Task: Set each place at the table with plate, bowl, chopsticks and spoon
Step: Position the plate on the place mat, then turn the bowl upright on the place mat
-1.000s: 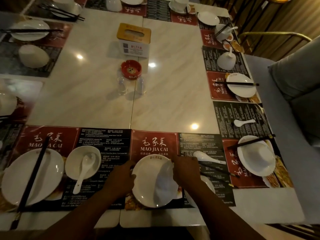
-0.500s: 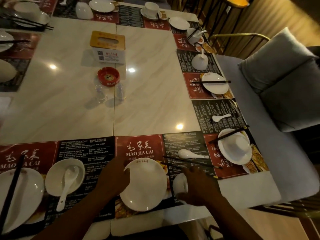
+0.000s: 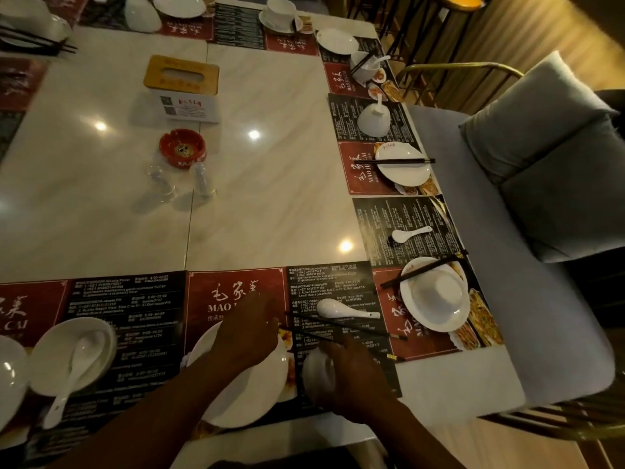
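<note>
Left hand (image 3: pixel 247 336) has crossed the plate (image 3: pixel 252 402) toward chopsticks (image 3: pixel 341 325) (grip unclear); right hand (image 3: pixel 355 377) grips the bowl (image 3: pixel 315 371).

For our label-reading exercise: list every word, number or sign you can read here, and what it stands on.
"毛家菜": near placemat, red panel.
"MAO J", rest hidden by the left hand: same panel.
"MAO JI… CAI", sideways: right-side placemat.
"CAI": left placemat.
"(+62)", "Jakarta": black panels; other fine print too small.
Tissue box label, ashtray lettering: blurred.
</note>
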A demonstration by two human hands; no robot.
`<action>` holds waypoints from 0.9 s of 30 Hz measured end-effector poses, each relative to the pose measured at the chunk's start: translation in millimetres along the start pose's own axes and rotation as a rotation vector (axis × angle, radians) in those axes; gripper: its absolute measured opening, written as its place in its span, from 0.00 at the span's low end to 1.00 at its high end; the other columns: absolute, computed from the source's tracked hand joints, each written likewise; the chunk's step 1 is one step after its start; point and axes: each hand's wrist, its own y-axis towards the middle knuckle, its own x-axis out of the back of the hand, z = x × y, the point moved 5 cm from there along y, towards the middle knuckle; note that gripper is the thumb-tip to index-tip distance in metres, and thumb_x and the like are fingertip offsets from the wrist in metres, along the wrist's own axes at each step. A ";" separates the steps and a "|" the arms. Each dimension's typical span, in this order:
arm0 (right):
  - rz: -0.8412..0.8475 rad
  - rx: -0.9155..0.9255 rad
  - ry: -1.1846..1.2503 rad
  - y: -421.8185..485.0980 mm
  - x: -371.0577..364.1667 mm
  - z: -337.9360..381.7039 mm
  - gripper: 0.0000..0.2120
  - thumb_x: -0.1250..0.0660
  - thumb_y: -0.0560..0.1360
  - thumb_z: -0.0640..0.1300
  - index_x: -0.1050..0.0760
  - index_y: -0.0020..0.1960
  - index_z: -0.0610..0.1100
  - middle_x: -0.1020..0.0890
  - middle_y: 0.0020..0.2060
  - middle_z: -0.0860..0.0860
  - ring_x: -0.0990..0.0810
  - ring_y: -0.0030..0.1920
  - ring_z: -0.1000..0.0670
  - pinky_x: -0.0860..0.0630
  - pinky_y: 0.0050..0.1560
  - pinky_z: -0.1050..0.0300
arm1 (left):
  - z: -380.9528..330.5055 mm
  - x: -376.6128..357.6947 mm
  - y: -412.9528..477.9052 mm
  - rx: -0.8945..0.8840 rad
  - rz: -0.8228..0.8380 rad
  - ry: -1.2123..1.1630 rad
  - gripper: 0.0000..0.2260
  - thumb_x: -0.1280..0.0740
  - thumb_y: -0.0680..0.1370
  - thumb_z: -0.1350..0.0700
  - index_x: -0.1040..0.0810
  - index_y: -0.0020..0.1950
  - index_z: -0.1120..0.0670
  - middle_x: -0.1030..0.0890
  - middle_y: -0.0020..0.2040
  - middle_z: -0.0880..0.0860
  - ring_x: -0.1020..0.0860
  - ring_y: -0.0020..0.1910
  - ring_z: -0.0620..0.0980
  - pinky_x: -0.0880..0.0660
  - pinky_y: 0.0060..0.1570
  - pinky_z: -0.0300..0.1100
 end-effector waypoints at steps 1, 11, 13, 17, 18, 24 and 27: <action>-0.013 0.024 0.046 1.2 9.7 -3.8 0.43 0.23 0.65 0.59 0.38 0.75 0.57 0.36 0.73 0.52 0.35 0.72 0.48 0.32 0.70 0.52 | -2.6 -1.6 1.7 0.002 -0.009 0.008 0.12 0.31 0.76 0.56 0.25 0.58 0.49 0.23 0.52 0.46 0.23 0.51 0.47 0.24 0.50 0.44; -0.146 0.110 -0.021 120.5 135.9 -49.7 0.47 0.19 0.62 0.58 0.35 0.75 0.50 0.31 0.69 0.44 0.29 0.66 0.41 0.27 0.66 0.46 | -21.0 -19.6 6.4 0.129 -0.132 -0.011 0.12 0.33 0.77 0.57 0.23 0.59 0.49 0.23 0.52 0.44 0.23 0.51 0.46 0.22 0.50 0.46; -0.115 0.130 -0.093 141.3 135.9 -52.3 0.47 0.19 0.61 0.59 0.36 0.75 0.51 0.32 0.69 0.43 0.30 0.67 0.40 0.27 0.65 0.44 | -21.0 -20.7 4.5 0.187 -0.155 -0.021 0.13 0.32 0.77 0.57 0.23 0.61 0.47 0.23 0.53 0.43 0.23 0.52 0.45 0.22 0.50 0.45; -0.076 0.179 -0.185 160.8 129.3 -55.2 0.47 0.20 0.61 0.60 0.37 0.75 0.53 0.32 0.69 0.45 0.31 0.67 0.41 0.26 0.63 0.42 | -24.0 -22.1 -3.7 0.269 -0.216 -0.050 0.12 0.31 0.76 0.58 0.23 0.58 0.47 0.25 0.48 0.42 0.25 0.47 0.42 0.30 0.42 0.35; -0.075 0.190 -0.205 162.7 128.3 -56.5 0.47 0.20 0.61 0.61 0.37 0.75 0.54 0.32 0.69 0.45 0.31 0.67 0.41 0.25 0.62 0.43 | -25.6 -22.7 -6.4 0.286 -0.228 -0.063 0.12 0.30 0.75 0.58 0.23 0.57 0.47 0.25 0.47 0.41 0.25 0.46 0.41 0.31 0.41 0.34; -0.091 0.234 -0.315 163.6 125.9 -56.8 0.46 0.23 0.64 0.63 0.39 0.76 0.52 0.34 0.71 0.43 0.31 0.68 0.39 0.25 0.61 0.41 | -35.0 -41.1 -20.3 0.456 -0.205 -0.184 0.08 0.31 0.75 0.57 0.21 0.52 0.46 0.20 0.43 0.42 0.21 0.42 0.40 0.23 0.42 0.37; -0.252 0.299 -0.349 141.3 129.2 -52.7 0.36 0.28 0.70 0.61 0.36 0.73 0.49 0.34 0.71 0.42 0.32 0.68 0.39 0.25 0.62 0.42 | -46.1 -59.3 -24.5 0.488 -0.163 -0.182 0.07 0.31 0.76 0.57 0.19 0.53 0.48 0.18 0.42 0.43 0.20 0.40 0.40 0.21 0.43 0.37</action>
